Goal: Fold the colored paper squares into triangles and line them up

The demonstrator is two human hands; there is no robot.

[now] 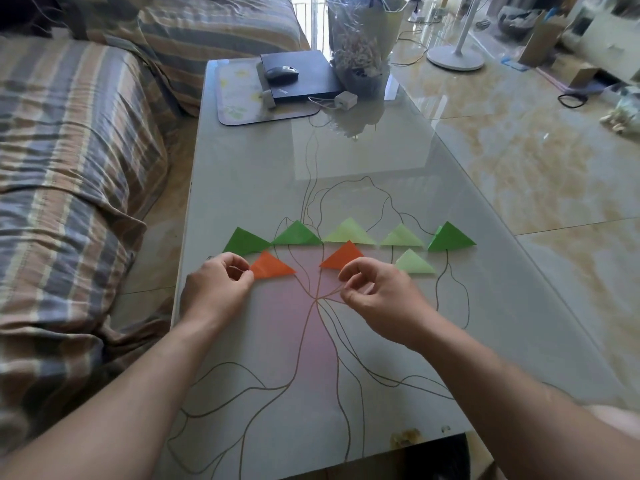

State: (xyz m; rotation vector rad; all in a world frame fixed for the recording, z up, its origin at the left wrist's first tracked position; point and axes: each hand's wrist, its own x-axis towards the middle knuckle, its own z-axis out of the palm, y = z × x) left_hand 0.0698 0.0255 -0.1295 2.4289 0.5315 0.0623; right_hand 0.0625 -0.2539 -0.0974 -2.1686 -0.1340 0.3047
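Glass table (346,188), left hand (218,289) pinching orange triangle (272,266) corner, right hand (377,289) loosely curled, empty; flimsy, slippery, probably best grabbed by corners.

Five triangles (349,235) line up across the table (381,161); three more (341,256) sit nearer; laptop (301,76) perhaps behind.

A single head-worn wide-angle view looks forward and down, close over the glossy grey glass surface (346,188) toward its far end.
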